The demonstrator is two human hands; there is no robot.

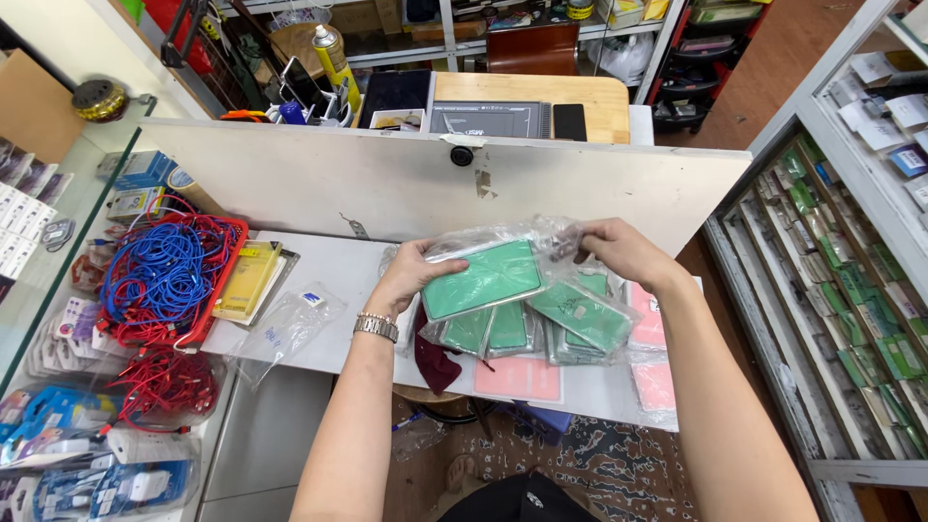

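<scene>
My left hand grips the left edge of a green phone case in a clear plastic bag, held above the white counter. My right hand pinches the bag's crumpled top right corner. Under the held case lie several more bagged green cases in a loose heap, with pink cases beneath and to the right. A dark red cloth sits below my left wrist, which wears a metal watch.
A red tray of blue and red cables stands at the left, beside a yellow box and an empty clear bag. A white upright panel backs the counter. Glass display shelves run along the right.
</scene>
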